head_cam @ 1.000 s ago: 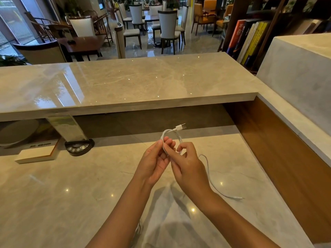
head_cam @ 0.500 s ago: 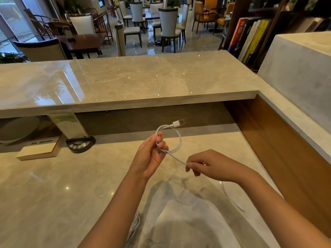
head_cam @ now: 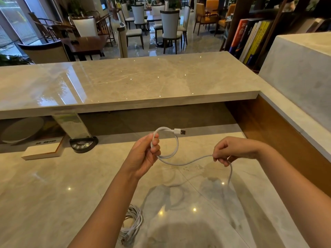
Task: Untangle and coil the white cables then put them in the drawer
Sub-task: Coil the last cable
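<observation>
A white USB cable (head_cam: 176, 145) hangs in the air above the marble desk (head_cam: 53, 190). My left hand (head_cam: 145, 156) grips one small loop of it, with the USB plug (head_cam: 180, 131) sticking out to the right at the top. My right hand (head_cam: 232, 149) pinches the same cable farther along, about a hand's width to the right. From there the loose end drops toward the desk. A second bundle of white cables (head_cam: 131, 224) lies on the desk near the front, partly hidden by my left forearm. No drawer is in view.
A raised marble counter (head_cam: 125, 83) runs across behind the desk. Under it at the left stand a clear sign holder on a black base (head_cam: 83, 143) and a flat book (head_cam: 43, 151). A wooden side panel (head_cam: 277, 138) closes off the right.
My right hand has moved away to the right along the cable, drawing a length out. The left hand keeps its grip on the loop, which has widened.
</observation>
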{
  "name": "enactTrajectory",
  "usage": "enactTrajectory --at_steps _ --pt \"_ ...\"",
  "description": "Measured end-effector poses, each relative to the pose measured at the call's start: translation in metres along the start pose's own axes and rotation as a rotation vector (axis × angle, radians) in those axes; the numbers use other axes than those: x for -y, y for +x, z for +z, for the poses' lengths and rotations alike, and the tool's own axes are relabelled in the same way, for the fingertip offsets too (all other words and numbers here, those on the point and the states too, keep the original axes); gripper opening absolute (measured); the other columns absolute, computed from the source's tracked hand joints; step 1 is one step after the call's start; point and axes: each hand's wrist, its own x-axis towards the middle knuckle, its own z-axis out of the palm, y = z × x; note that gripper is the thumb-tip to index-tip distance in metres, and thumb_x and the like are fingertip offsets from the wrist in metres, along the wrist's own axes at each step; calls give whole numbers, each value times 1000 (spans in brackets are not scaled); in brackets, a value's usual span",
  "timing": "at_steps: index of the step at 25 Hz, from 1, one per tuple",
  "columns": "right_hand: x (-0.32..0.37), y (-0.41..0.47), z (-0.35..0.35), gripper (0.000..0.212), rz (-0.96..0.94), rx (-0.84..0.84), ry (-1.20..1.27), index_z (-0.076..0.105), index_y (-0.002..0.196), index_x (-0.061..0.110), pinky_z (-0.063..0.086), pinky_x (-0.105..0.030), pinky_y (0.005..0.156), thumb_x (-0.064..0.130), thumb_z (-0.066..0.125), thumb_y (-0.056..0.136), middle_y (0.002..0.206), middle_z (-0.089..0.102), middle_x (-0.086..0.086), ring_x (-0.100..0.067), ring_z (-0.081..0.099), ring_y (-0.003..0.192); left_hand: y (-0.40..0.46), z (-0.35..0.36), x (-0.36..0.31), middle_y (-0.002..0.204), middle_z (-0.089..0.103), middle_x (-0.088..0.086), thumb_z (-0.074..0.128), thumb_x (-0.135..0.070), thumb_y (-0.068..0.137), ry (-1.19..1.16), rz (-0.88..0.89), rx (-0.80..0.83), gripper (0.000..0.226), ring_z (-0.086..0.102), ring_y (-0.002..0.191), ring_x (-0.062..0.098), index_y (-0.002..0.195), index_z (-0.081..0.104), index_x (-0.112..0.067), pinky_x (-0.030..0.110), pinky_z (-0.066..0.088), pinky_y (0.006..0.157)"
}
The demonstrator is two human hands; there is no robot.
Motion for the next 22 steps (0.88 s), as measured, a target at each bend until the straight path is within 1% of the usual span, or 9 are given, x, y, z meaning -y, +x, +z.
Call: enactTrajectory --at_steps 4,7,9,11,14,16,18,20,22 --pt "40 10 -3 31 31 -487 -355 65 72 4 49 -25 53 34 66 82 59 58 -3 -13 54 51 0 4 13 54 57 -3 40 -12 93 224 -104 27 24 50 42 4 79 59 -9 16 46 46" --pt "75 9 5 32 -69 -674 -374 65 77 0 53 -33 61 32 65 83 66 61 -8 -17 56 57 1 7 21 58 60 0 39 -11 97 367 -130 -4 26 55 46 7 82 60 -7 18 51 51" --pt "90 5 18 27 -142 -699 -357 67 84 3 50 -33 60 29 60 87 70 62 -6 -17 54 60 2 9 23 61 62 2 41 -10 97 433 -124 -42 25 58 49 9 84 61 -5 19 53 54" --pt "102 0 34 24 -214 -640 -344 68 97 8 42 -26 55 22 49 94 74 61 1 -13 51 61 3 11 26 65 63 5 42 -10 97 471 -103 -87 24 60 52 10 86 62 -3 20 54 56" --pt "111 -6 58 31 -319 -556 -380 63 115 13 39 -22 64 17 37 97 99 64 0 -10 53 75 4 11 28 74 67 8 44 -11 96 440 -50 -169 22 66 61 12 90 63 -2 22 57 60" --pt "107 -4 73 31 -400 -552 -464 62 114 14 40 -26 69 18 37 97 105 64 -4 -15 55 85 6 9 28 79 72 7 44 -13 96 379 -38 -187 22 70 71 13 95 64 -4 25 59 69" --pt "97 4 89 26 -476 -601 -596 60 111 14 43 -32 71 21 39 96 101 62 -6 -21 57 88 7 8 27 84 72 8 43 -13 97 294 -33 -144 24 70 76 13 98 65 -4 25 58 73" --pt "85 9 104 25 -535 -725 -668 57 116 16 48 -33 62 22 46 94 99 61 -6 -24 60 82 8 8 26 88 72 10 42 -13 97 181 -32 -109 25 70 80 13 101 65 -3 24 58 73" --pt "75 9 112 33 -565 -827 -732 61 117 18 36 -21 43 19 64 85 85 63 -5 -20 60 63 7 9 26 94 74 12 41 -13 98 55 -43 -112 26 71 87 15 103 64 -2 25 58 77"
